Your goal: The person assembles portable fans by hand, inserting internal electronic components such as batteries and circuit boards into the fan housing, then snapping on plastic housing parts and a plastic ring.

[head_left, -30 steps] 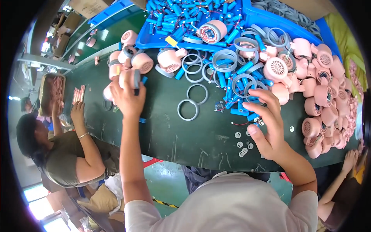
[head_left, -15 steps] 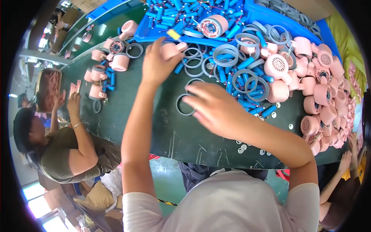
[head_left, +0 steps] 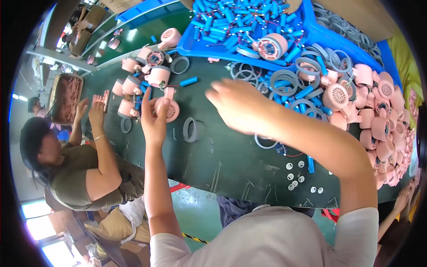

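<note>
My left hand [head_left: 154, 120] is closed round a pink fan housing [head_left: 171, 111] with a round slotted grille and a short stub. It is at the near side of a small group of pink housings [head_left: 159, 76] on the left. My right hand [head_left: 242, 107] hovers over the middle of the table; its fingers are blurred, and whether they hold anything does not show. A grey ring [head_left: 191, 130] stands tilted between my hands. Beyond it lies a blue cylindrical battery [head_left: 188, 81]. Another grey ring [head_left: 266, 141] is partly hidden under my right forearm.
A blue tray [head_left: 187, 50] of batteries stands at the far side, beside a blue bin of grey rings [head_left: 344, 33]. Pink housings [head_left: 381, 129] are heaped on the right. Small white discs [head_left: 292, 183] lie near the front edge. A co-worker [head_left: 84, 169] sits at the left.
My left hand has come left and nearer with the pink housing, away from the blue tray. My right hand has drawn back slightly. The whole view has shifted a little.
</note>
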A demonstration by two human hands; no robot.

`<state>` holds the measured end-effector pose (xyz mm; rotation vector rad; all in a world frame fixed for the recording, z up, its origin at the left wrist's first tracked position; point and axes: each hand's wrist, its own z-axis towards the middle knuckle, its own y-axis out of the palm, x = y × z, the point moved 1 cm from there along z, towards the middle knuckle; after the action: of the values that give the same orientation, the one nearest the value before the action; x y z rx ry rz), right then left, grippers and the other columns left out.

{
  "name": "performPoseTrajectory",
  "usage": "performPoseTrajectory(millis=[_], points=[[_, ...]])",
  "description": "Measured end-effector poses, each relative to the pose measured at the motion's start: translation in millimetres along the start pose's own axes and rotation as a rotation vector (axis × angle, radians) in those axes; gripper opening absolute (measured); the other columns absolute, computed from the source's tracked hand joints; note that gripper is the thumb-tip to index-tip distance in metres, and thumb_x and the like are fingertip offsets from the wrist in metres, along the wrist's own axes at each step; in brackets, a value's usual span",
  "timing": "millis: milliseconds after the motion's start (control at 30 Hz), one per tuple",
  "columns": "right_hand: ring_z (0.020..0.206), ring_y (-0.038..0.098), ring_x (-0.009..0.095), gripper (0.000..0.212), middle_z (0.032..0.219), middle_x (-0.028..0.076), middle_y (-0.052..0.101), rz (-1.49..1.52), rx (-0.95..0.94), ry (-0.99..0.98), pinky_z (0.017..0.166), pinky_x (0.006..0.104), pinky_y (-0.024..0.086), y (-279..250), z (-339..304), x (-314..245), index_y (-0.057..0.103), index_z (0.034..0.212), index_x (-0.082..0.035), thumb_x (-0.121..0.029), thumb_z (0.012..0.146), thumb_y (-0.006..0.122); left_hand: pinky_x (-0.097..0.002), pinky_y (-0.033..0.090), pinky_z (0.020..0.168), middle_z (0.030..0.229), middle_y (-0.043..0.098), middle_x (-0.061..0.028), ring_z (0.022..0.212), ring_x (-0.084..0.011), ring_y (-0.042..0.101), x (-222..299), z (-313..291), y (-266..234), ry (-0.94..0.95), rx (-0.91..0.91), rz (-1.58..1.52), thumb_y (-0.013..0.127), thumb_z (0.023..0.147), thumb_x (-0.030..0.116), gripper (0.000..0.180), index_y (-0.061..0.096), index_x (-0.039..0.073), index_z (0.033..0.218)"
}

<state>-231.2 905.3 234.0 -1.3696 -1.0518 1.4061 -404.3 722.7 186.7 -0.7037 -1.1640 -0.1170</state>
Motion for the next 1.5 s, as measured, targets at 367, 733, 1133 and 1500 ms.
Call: performPoseTrajectory(millis=[367,733,1133,1500], points=[[0.123,0.038,0.036,0.065,0.134,0.02,0.041,-0.161,-0.039,0.023,0.1,0.0525,0.033,54.3,68.4,12.8,0.043,0.134,-0.004,-0.043,0.085,0.059,-0.0522,0.029,0.103,0.129,0.046,-0.0209,0.123,-0.0416,0.039,-2.3,-6.2,-36.9,0.536,0.309,0.897,0.059,0.082,0.015,0.043,0.055,0.007,0.124],[0.121,0.042,0.036,0.058,0.132,0.022,0.043,-0.08,-0.235,-0.066,0.1,0.0466,0.035,8.0,-61.6,32.8,0.046,0.131,-0.004,-0.037,0.086,0.06,-0.0576,0.019,0.11,0.132,0.047,-0.0061,0.132,-0.0264,0.034,-7.2,79.6,7.6,0.662,-0.134,1.329,0.061,0.076,0.017,0.028,0.064,0.012,0.103],[0.129,0.034,0.035,0.044,0.133,0.018,0.043,0.037,-0.039,-0.206,0.102,0.052,0.033,-42.6,-93.9,3.9,0.057,0.114,-0.002,-0.033,0.083,0.064,-0.0439,0.044,0.08,0.096,0.057,-0.0142,0.095,-0.0308,0.055,13.6,136.9,50.2,0.644,0.192,0.839,0.066,0.069,0.022,0.033,0.06,0.001,0.094],[0.118,0.042,0.039,0.044,0.132,0.018,0.045,-0.009,0.045,-0.062,0.091,0.0506,0.043,-72.6,-145.0,19.3,0.062,0.106,-0.005,-0.028,0.07,0.074,-0.0397,0.053,0.068,0.075,0.066,-0.0145,0.074,-0.0308,0.065,14.3,218.9,15.3,0.28,-0.303,0.767,0.065,0.068,0.025,0.018,0.069,0.008,0.072]])
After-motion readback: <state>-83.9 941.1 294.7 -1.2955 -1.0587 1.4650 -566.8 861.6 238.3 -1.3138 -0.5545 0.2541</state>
